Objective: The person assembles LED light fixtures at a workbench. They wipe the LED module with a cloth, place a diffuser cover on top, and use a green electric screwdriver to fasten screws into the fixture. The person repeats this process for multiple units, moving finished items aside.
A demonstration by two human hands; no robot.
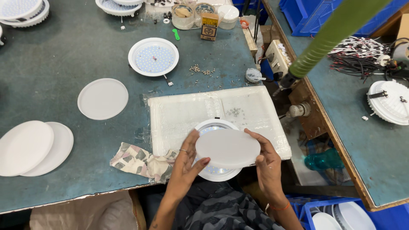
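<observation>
Both hands, left (184, 159) and right (266, 164), grasping thin frosted white round plastic disc (228, 148) by opposite edges, likely light, stiff, slippery, above round white lamp housing (215, 173).

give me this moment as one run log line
left hand: holds white disc by its left edge | right hand: holds its right edge | disc: over round lamp housing on plastic-wrapped pad

- The left hand (187, 159) is raised from the lower edge of view, fingers spread and curled, thumb pointed inward; a ring is worn.
- The right hand (267, 164) is held opposite, fingers bent inward, a red thread tied round its wrist.
</observation>
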